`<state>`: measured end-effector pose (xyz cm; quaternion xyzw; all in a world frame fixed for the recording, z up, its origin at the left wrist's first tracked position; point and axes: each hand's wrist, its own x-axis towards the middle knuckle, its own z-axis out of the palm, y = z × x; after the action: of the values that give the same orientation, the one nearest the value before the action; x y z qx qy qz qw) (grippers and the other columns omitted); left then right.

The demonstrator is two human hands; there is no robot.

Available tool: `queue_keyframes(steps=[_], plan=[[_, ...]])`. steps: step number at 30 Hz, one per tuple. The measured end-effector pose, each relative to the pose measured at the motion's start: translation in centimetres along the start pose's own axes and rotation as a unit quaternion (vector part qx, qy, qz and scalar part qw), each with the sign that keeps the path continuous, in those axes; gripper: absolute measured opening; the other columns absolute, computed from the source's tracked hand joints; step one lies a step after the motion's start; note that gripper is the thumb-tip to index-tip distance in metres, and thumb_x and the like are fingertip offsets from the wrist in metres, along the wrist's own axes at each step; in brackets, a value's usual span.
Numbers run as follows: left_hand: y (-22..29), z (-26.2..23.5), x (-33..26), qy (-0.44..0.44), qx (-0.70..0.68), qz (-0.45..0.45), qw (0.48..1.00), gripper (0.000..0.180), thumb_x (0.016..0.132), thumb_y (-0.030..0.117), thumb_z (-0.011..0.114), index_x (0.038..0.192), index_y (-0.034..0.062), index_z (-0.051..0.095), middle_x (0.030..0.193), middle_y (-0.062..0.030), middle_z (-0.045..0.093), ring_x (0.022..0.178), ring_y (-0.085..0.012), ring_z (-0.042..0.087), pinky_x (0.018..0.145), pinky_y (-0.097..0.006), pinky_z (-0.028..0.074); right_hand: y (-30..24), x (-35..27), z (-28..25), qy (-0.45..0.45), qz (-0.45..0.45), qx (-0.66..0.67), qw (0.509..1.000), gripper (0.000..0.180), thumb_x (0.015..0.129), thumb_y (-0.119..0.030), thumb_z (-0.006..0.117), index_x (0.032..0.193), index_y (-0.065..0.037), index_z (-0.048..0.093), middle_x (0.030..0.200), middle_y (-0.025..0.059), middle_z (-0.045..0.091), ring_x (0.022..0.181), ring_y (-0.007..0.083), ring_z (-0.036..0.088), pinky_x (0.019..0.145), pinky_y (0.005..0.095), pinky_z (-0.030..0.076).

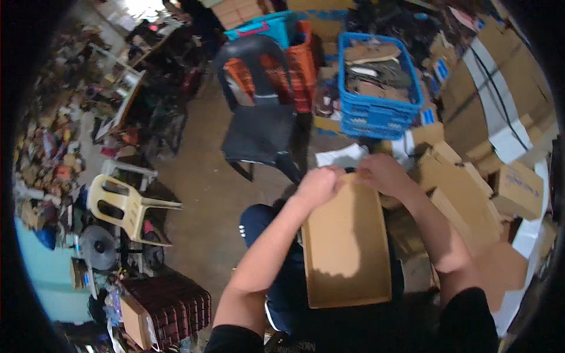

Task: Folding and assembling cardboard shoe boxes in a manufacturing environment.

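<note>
A brown cardboard box point(347, 247) lies open on my lap, its inside facing up. My left hand point(318, 185) grips the far left corner of the box, fingers curled over its edge. My right hand point(382, 173) grips the far right corner of the same edge. Something dark shows between the two hands at the box's far rim; I cannot tell what it is.
A black plastic chair point(259, 117) stands ahead, a blue crate point(379, 88) of flat pieces to its right. Folded cardboard boxes point(471, 188) pile up at my right. A cream plastic chair point(123, 206) and a dark woven basket point(170, 306) stand at my left.
</note>
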<state>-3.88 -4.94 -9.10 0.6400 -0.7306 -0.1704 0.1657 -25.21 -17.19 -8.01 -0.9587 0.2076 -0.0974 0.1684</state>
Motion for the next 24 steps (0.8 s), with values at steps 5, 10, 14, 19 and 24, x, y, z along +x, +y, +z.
queue_keyframes(steps=[5, 10, 14, 19, 24], plan=[[-2.9, -0.7, -1.9, 0.032, 0.037, 0.006, 0.999, 0.016, 0.085, 0.015, 0.068, 0.097, 0.0043, 0.067, 0.098, -0.0171, 0.07, 0.094, -0.0394, 0.069, 0.08, -0.05, 0.057, -1.0, -0.1, -1.3, -0.018, 0.042, 0.002, 0.999, 0.018, 0.083, -0.025, 0.075, 0.086, -0.008, 0.07, 0.086, 0.0129, 0.071, 0.088, 0.0349, 0.07, 0.077, 0.0489, 0.055], [-3.7, 0.3, -2.5, 0.052, 0.124, 0.028, 0.991, 0.018, 0.079, 0.01, 0.068, 0.094, 0.0017, 0.062, 0.096, -0.0168, 0.068, 0.092, -0.0369, 0.07, 0.078, -0.048, 0.058, -0.5, 0.3, 1.2, -0.005, -0.029, -0.112, 0.993, 0.014, 0.086, -0.02, 0.071, 0.092, -0.008, 0.065, 0.088, 0.0121, 0.069, 0.085, 0.0344, 0.07, 0.076, 0.0478, 0.056], [-5.1, 1.4, -2.9, 0.04, 0.104, -0.006, 0.994, 0.02, 0.079, 0.01, 0.067, 0.097, 0.002, 0.062, 0.098, -0.0171, 0.068, 0.094, -0.0383, 0.069, 0.078, -0.049, 0.058, -1.0, 0.5, 0.8, -0.033, -0.067, -0.137, 0.988, 0.013, 0.087, -0.017, 0.069, 0.094, -0.007, 0.063, 0.091, 0.0125, 0.068, 0.086, 0.0347, 0.07, 0.077, 0.0484, 0.056], [-4.7, -1.4, -3.0, -0.038, 0.078, -0.081, 0.993, 0.018, 0.082, 0.009, 0.067, 0.098, 0.0021, 0.064, 0.101, -0.0188, 0.068, 0.095, -0.0391, 0.069, 0.082, -0.049, 0.058, -1.0, -0.1, -0.6, -0.015, 0.001, -0.026, 1.0, 0.015, 0.084, -0.017, 0.071, 0.093, -0.006, 0.065, 0.093, 0.0129, 0.068, 0.094, 0.034, 0.069, 0.08, 0.0478, 0.056], [-6.0, 0.7, -3.2, -0.022, 0.101, -0.051, 0.993, 0.018, 0.082, 0.008, 0.068, 0.099, 0.002, 0.065, 0.101, -0.0186, 0.068, 0.097, -0.0386, 0.07, 0.083, -0.049, 0.058, -0.9, 0.3, 0.5, -0.031, 0.025, -0.057, 0.998, 0.014, 0.083, -0.016, 0.072, 0.092, -0.007, 0.067, 0.094, 0.0129, 0.067, 0.096, 0.0348, 0.069, 0.082, 0.0469, 0.057]])
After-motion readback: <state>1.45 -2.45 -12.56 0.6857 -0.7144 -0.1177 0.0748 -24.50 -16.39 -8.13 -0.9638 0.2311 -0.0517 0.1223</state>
